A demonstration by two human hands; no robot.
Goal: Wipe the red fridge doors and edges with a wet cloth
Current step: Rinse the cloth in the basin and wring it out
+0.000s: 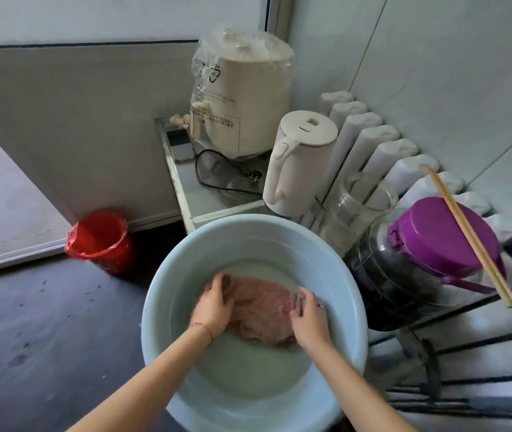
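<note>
While water sits in the pale blue basin (pixel 167 275), the pink cloth (pixel 260 310) is clutched at both ends. Left hand (pixel 212 307) at nine o'clock, right hand (pixel 309 319) at three, each grip clenched on fabric.

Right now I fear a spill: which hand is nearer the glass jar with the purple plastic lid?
Right. The right hand grips the pink cloth on the basin side nearest the jar; the left hand holds its far side.

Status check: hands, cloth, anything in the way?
Both hands in the basin: left hand and right hand grip the pink cloth in water. Fridge not in view. Nothing in the way.
</note>
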